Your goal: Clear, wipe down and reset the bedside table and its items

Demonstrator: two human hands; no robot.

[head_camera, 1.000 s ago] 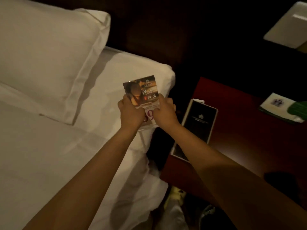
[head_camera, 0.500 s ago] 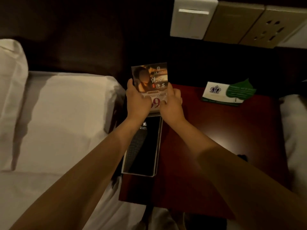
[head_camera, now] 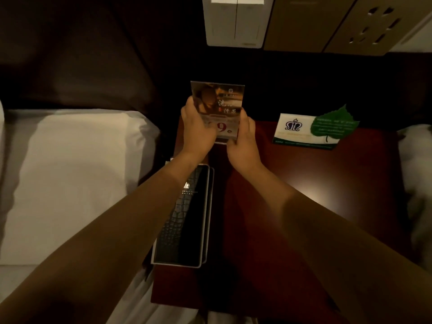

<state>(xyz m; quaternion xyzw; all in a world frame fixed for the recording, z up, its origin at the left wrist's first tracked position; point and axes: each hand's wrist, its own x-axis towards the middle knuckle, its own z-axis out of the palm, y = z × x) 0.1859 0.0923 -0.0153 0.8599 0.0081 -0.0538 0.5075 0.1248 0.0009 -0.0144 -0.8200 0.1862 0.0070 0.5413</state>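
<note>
A printed advert card in a clear stand (head_camera: 219, 101) is upright over the back left part of the dark red bedside table (head_camera: 315, 195). My left hand (head_camera: 197, 129) grips its left edge and my right hand (head_camera: 243, 139) grips its lower right corner. Whether the stand touches the table I cannot tell. A black folder with a crocodile-skin texture and a hotel logo (head_camera: 184, 218) lies along the table's left edge, partly under my left forearm. A white and green card with a leaf shape (head_camera: 311, 130) sits at the back right.
A bed with white sheets and a pillow (head_camera: 74, 174) lies left of the table. White bedding (head_camera: 416, 183) shows at the right edge. A light switch (head_camera: 235, 21) and wall sockets (head_camera: 374, 24) are on the panel behind the table, above a dark headboard (head_camera: 81, 54).
Both hands carried the advert card from over the bed to the right, to above the back left of the bedside table. My view swung right with it.
</note>
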